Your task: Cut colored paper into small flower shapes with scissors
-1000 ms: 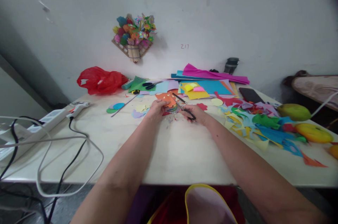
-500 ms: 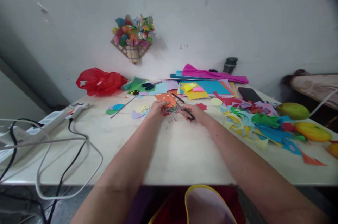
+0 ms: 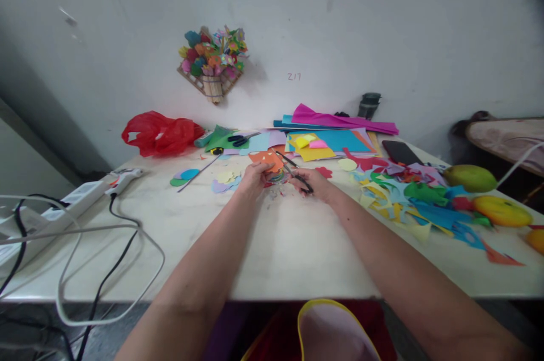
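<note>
Between the thumb and fingers of my left hand (image 3: pixel 255 176) is a piece of orange paper (image 3: pixel 268 160) with small notches or holes in it. My right hand (image 3: pixel 315 182) grips a pair of dark-handled scissors (image 3: pixel 303 182). Their blades are spread apart and point up and left, close by the right edge of the orange paper. Whether a blade touches the paper I cannot tell. Tiny paper clippings lie below both hands. A red paper flower (image 3: pixel 324 172) rests just right of the scissors. Pale scalloped paper shapes (image 3: pixel 226 183) lie left of my left hand.
Coloured scraps (image 3: pixel 399 202) and mangoes (image 3: pixel 501 211) cover the table's right side, with a phone (image 3: pixel 402 152) behind. Paper sheets (image 3: pixel 335 143) and a second pair of scissors (image 3: pixel 241 139) lie at the back. A red plastic bag (image 3: pixel 161 133) sits back left; a power strip (image 3: pixel 76 202) and cables occupy the left.
The view has shifted very slightly. Both hands, the orange paper and the spread scissors keep nearly the same positions.
</note>
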